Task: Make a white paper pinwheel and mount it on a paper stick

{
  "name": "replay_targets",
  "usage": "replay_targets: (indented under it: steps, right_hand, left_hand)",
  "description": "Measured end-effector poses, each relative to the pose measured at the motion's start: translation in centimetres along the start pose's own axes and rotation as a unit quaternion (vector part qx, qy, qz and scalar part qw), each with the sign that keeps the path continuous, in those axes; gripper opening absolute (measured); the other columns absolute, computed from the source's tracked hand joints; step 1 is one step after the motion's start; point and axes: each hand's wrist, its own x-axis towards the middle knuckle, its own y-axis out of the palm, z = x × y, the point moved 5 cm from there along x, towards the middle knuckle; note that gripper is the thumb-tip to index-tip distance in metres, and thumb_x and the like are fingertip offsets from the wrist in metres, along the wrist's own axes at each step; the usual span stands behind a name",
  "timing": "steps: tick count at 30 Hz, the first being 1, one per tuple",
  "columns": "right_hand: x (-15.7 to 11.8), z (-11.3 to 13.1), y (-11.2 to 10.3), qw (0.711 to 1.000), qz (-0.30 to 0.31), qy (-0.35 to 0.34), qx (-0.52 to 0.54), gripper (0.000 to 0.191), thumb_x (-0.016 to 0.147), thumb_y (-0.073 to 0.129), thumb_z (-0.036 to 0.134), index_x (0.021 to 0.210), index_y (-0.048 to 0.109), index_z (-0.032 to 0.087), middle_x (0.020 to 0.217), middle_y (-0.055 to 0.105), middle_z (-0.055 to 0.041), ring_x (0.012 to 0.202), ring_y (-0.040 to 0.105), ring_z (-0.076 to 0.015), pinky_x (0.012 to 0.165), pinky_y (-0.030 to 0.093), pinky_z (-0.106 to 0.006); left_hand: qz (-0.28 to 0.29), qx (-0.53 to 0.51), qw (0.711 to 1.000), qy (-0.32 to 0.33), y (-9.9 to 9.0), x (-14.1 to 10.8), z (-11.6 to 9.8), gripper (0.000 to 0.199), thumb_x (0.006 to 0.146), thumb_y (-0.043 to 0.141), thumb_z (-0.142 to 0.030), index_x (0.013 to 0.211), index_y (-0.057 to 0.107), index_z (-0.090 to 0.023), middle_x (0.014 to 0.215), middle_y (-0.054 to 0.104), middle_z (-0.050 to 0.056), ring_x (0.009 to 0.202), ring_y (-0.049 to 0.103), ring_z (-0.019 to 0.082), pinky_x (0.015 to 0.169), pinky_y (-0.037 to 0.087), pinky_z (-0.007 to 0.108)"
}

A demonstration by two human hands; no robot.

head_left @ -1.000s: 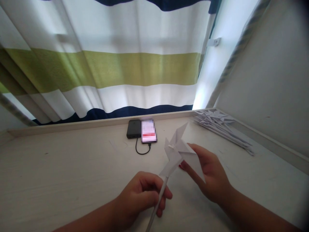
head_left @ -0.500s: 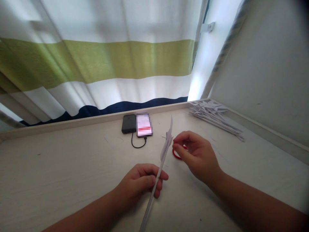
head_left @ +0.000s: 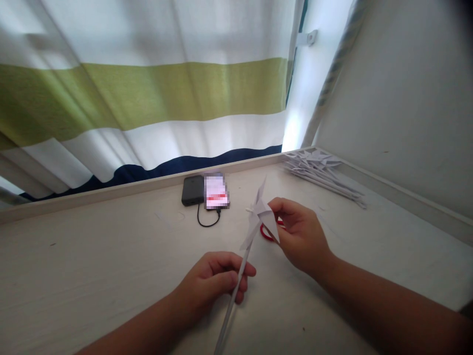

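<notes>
Between thumb and fingers, my left hand pinches a rolled white paper stick. A folded white paper pinwheel sits at the stick's upper end, its blades spread. My right hand is at the pinwheel's right side, fingers bent behind a blade that partly hides the fingertips; whether they grip it cannot be made out. Red loops, like scissor handles, lie on the table, partly covered by the pinwheel and my right hand.
A pile of similar paper pinwheels on sticks lies at the table's back right corner. Near the back edge are a black power bank and a phone joined by a short cable. A striped curtain hangs behind.
The pinwheel has turned from edge-on to show its blades, one now overlapping my right fingertips. My left hand still holds the stick. The view has shifted slightly to the right.
</notes>
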Motion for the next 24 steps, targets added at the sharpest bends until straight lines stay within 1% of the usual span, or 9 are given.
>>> replay_targets:
  steps: [6, 12, 17, 19, 21, 24]
  right_hand:
    - [0.0, -0.4, 0.2, 0.999, 0.006, 0.041, 0.021, 0.004, 0.076, 0.062, 0.016, 0.075, 0.058, 0.018, 0.070, 0.058, -0.0012, 0.066, 0.053, -0.0157, 0.060, 0.043, -0.028]
    - [0.1, -0.8, 0.6, 0.990, 0.015, 0.107, 0.094, 0.015, 0.071, 0.070, 0.025, 0.068, 0.057, 0.017, 0.062, 0.055, 0.0006, 0.057, 0.047, -0.0124, 0.052, 0.038, -0.025]
    - [0.0, -0.6, 0.9, 0.975, 0.021, 0.171, 0.141, 0.017, 0.063, 0.074, 0.025, 0.069, 0.060, 0.016, 0.060, 0.057, 0.0012, 0.054, 0.048, -0.0120, 0.050, 0.039, -0.024]
    - [-0.2, -0.9, 1.1, 0.968, 0.026, 0.185, 0.170, 0.015, 0.064, 0.072, 0.022, 0.067, 0.059, 0.017, 0.056, 0.054, 0.0033, 0.052, 0.048, -0.0112, 0.049, 0.038, -0.023]
    - [-0.3, -1.6, 1.3, 0.961, 0.030, 0.188, 0.201, 0.012, 0.067, 0.067, 0.020, 0.065, 0.056, 0.017, 0.053, 0.050, 0.0051, 0.050, 0.045, -0.0099, 0.048, 0.035, -0.022]
    - [-0.6, -2.8, 1.5, 0.958, 0.028, 0.194, 0.210, 0.013, 0.073, 0.059, 0.019, 0.061, 0.054, 0.017, 0.052, 0.047, 0.0048, 0.048, 0.040, -0.0088, 0.045, 0.028, -0.022]
  left_hand:
    - [-0.002, 0.013, 1.000, -0.012, 0.4, -0.1, -0.1, 0.019, 0.072, 0.069, -0.024, 0.086, 0.072, -0.012, 0.062, 0.063, 0.004, 0.054, 0.053, 0.010, 0.054, 0.038, 0.021]
    - [0.001, 0.039, 0.999, -0.020, 0.3, -0.1, 0.2, 0.019, 0.074, 0.066, -0.022, 0.090, 0.072, -0.012, 0.066, 0.063, 0.004, 0.058, 0.056, 0.011, 0.057, 0.039, 0.022]
    - [0.012, 0.055, 0.998, -0.019, 0.4, -0.1, 0.2, 0.018, 0.076, 0.064, -0.021, 0.090, 0.072, -0.014, 0.066, 0.063, 0.003, 0.058, 0.055, 0.011, 0.057, 0.039, 0.023]
    - [0.014, 0.058, 0.998, -0.018, 0.4, -0.1, 0.1, 0.019, 0.076, 0.063, -0.021, 0.091, 0.072, -0.014, 0.068, 0.063, 0.003, 0.059, 0.055, 0.011, 0.058, 0.039, 0.022]
    - [0.017, 0.060, 0.998, -0.019, 0.5, -0.1, 0.0, 0.019, 0.076, 0.063, -0.022, 0.091, 0.071, -0.013, 0.068, 0.063, 0.003, 0.060, 0.055, 0.011, 0.058, 0.039, 0.022]
    - [0.017, 0.069, 0.997, -0.026, 0.6, 0.0, -0.2, 0.020, 0.076, 0.065, -0.023, 0.090, 0.071, -0.012, 0.068, 0.062, 0.004, 0.059, 0.054, 0.011, 0.056, 0.038, 0.022]
